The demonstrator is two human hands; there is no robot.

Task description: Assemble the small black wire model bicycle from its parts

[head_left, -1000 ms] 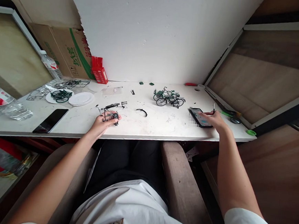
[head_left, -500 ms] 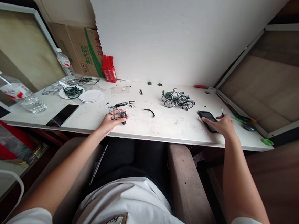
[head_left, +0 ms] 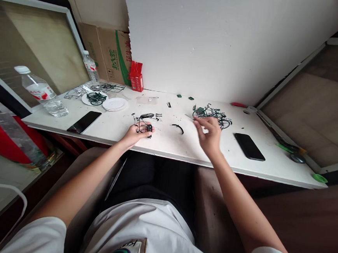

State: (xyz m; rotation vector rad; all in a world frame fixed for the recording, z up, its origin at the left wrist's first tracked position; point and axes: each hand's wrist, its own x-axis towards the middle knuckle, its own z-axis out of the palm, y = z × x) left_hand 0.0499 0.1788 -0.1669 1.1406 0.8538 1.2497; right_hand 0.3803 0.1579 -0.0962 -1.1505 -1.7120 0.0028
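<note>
My left hand [head_left: 136,135] is closed around a partly built model bicycle [head_left: 143,127], its dark frame and fork sticking out past the fingers. Loose small bike parts [head_left: 158,116] and a model wheel [head_left: 147,116] lie just beyond it. To the right of that hand, a curved black strip [head_left: 178,128], shaped like a mudguard, rests on the white table [head_left: 167,146]. Pinched in my right hand [head_left: 209,133], above the table, is a small screwdriver [head_left: 189,116]; its thin metal shaft points left and the fingers hide most of its handle. Behind this hand stand finished-looking model bicycles [head_left: 224,122], partly covered.
On the left are a black phone [head_left: 84,122], white plates [head_left: 115,104], green bike parts [head_left: 96,97] and water bottles [head_left: 45,93]. A second phone [head_left: 249,147] lies at right, near a green ring-shaped lid [head_left: 320,178]. A red box [head_left: 137,77] stands at the back.
My right hand has lifted away from the right-hand phone and moved left with the screwdriver, in front of the model bicycles. My left hand keeps its hold. The view has turned slightly.
</note>
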